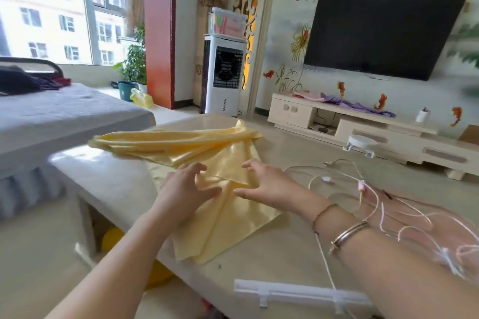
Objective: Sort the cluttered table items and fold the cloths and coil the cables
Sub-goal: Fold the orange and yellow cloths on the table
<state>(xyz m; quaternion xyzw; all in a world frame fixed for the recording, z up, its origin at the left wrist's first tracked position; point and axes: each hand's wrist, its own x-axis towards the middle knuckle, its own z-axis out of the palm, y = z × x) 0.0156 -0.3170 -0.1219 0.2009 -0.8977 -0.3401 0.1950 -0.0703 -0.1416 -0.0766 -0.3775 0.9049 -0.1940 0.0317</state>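
I see the yellow cloth (207,160) rumpled mid-frame on the counter (124,189). Left hand (185,188) and right hand (267,184) rest on it, fingers spread apart, gripping nothing. White cables (344,179) tangled at right.

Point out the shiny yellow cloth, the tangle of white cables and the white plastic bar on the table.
shiny yellow cloth (223,225): head view, lower flat part.
tangle of white cables (404,217): head view, looped strands.
white plastic bar (298,292): head view, middle.
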